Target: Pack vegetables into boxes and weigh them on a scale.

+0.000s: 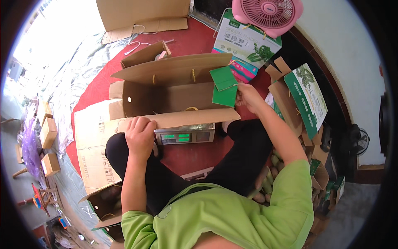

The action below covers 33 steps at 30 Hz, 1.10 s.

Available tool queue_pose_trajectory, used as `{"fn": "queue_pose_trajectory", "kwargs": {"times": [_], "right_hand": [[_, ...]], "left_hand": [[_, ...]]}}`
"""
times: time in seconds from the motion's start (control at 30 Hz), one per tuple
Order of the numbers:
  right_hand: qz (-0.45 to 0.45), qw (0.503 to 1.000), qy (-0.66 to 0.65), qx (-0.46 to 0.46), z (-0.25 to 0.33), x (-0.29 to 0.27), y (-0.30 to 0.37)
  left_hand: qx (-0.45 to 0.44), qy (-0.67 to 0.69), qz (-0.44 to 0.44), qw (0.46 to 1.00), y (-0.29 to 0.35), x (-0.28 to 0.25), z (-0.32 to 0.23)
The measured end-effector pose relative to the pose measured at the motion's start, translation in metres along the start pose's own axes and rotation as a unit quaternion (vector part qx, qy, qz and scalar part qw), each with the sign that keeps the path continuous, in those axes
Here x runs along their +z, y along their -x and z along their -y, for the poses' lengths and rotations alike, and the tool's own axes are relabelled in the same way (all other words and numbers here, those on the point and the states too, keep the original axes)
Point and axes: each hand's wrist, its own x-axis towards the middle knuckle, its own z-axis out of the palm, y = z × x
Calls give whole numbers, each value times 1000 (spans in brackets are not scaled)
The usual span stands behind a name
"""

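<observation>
An open brown cardboard box (166,97) sits on a grey digital scale (184,135) with green displays, on the red floor in front of me. My left hand (140,132) presses flat on the box's near flap. My right hand (245,96) holds the green end flap (224,87) at the box's right side, folding it upright. The box's far flap stands open, with yellow cord handles showing.
A green and white printed carton (246,41) and a pink fan (267,12) lie behind the box. Another open green carton (304,99) stands at my right. Flat cardboard (93,141) lies left; small brown boxes (49,132) farther left. Vegetables (269,178) are piled by my right knee.
</observation>
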Motion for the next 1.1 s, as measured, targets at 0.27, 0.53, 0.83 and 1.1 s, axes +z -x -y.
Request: {"fn": "queue_pose_trajectory", "kwargs": {"times": [0.27, 0.53, 0.83, 1.1], "right_hand": [[-24, 955, 285, 75, -17, -30, -9], [-93, 973, 210, -8, -32, -90, 22], [-280, 944, 147, 94, -195, -183, 100], [-197, 781, 583, 106, -388, -208, 203]], "left_hand": [[11, -17, 123, 992, -7, 15, -11], [-22, -117, 188, 975, -3, 29, -10], [-59, -150, 221, 962, -1, 34, -18], [-41, -149, 214, 965, 5, 39, -14]]}}
